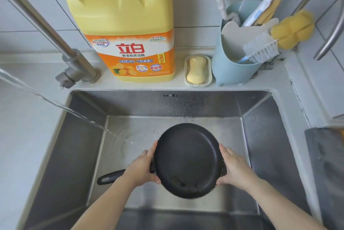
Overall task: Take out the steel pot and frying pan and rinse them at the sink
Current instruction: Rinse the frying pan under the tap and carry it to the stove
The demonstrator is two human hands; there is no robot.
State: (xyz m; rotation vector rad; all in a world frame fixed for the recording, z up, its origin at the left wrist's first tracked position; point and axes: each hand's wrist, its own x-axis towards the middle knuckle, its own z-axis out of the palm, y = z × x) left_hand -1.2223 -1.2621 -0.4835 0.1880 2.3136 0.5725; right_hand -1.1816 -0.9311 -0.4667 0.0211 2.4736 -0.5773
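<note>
A black frying pan (187, 159) hangs over the steel sink (81, 147), its inside facing me and its black handle pointing left. My left hand (143, 166) grips the pan's left rim where the handle joins. My right hand (232, 168) grips the right rim. A stream of water (74, 112) runs from the upper left and hits the sink floor left of the pan. Small drops lie in the pan's near part. The steel pot is not in view.
On the ledge behind the sink stand a tap base (78, 69), a big yellow detergent jug (122, 24), a soap dish (198, 71) and a blue holder (234, 65) with brushes. A second curved tap (327, 15) is at the right. A dark object (325, 164) sits at the right edge.
</note>
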